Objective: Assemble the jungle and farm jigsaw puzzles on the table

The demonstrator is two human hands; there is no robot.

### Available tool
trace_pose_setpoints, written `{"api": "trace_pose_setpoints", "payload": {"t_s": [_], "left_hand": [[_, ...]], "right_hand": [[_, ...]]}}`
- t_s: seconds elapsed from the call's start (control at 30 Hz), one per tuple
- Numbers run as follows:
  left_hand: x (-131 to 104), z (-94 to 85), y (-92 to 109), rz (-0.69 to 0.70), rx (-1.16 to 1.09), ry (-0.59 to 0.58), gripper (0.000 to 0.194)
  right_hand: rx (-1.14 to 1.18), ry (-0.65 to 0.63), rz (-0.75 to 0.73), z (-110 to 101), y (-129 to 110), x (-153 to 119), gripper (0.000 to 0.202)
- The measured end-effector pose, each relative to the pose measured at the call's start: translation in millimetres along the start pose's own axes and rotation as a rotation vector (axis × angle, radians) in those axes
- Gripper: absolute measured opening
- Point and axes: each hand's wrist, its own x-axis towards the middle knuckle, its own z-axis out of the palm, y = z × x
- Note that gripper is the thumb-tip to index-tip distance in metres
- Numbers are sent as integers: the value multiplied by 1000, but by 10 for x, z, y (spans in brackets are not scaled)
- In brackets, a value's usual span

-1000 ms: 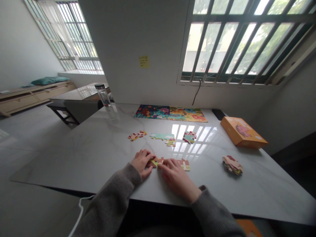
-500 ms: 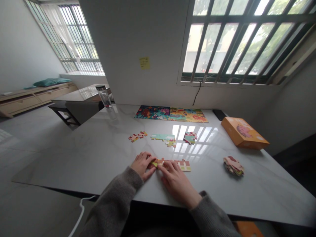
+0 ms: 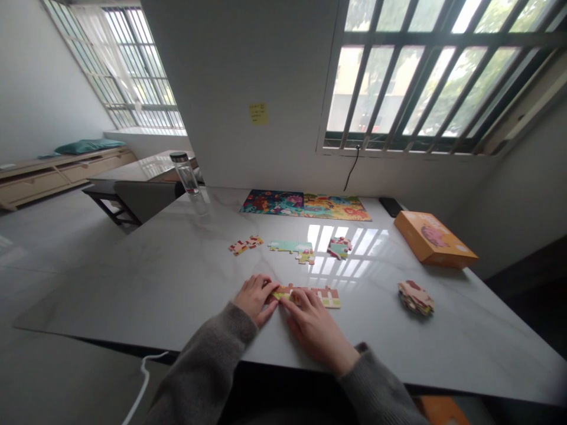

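Note:
A joined strip of puzzle pieces (image 3: pixel 330 297) lies flat on the table near its front edge. My left hand (image 3: pixel 257 297) grips the strip's left end between thumb and index finger. My right hand (image 3: pixel 312 321) rests on the strip's middle, its index fingertip close to my left thumb and its other fingers curled over the pieces. Beyond the hands lie a small joined group (image 3: pixel 245 244), a longer pale green section (image 3: pixel 290 247) and a small pile of pieces (image 3: pixel 340 248). A stack of loose pieces (image 3: pixel 416 297) sits to the right.
An orange box (image 3: pixel 436 239) stands at the right, with a black phone (image 3: pixel 390 206) behind it. Colourful picture sheets (image 3: pixel 305 204) lie along the wall. A glass bottle (image 3: pixel 186 173) stands at the table's back left. A white cable (image 3: pixel 144 378) hangs at the front left.
The view has shifted very slightly. Both hands stay at the strip, with hardly any movement of the fingers.

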Motion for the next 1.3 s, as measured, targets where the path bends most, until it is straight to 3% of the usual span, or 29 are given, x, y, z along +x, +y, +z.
{"api": "trace_pose_setpoints", "payload": {"t_s": [0.2, 0.33, 0.47, 0.63, 0.9, 1.07, 1.3], "left_hand": [[-4, 40, -46, 10, -5, 17, 40], [-5, 69, -94, 20, -15, 30, 47], [-5, 80, -120, 21, -13, 36, 48], [-2, 69, -108, 25, -11, 28, 46], [-6, 82, -108, 17, -23, 42, 45], [33, 25, -83, 34, -65, 121, 45], [143, -221, 97, 121, -155, 252, 30]], "right_hand": [[41, -29, -17, -170, 107, 68, 52], [-34, 17, 14, -398, 633, 235, 38], [-237, 62, 105, -556, 1259, 428, 37], [-376, 59, 257, -550, 1670, 512, 38], [-404, 58, 339, -449, 1831, 520, 43], [-372, 114, 334, -488, 1863, 526, 34], [95, 215, 306, -611, 1886, 523, 6]]}}
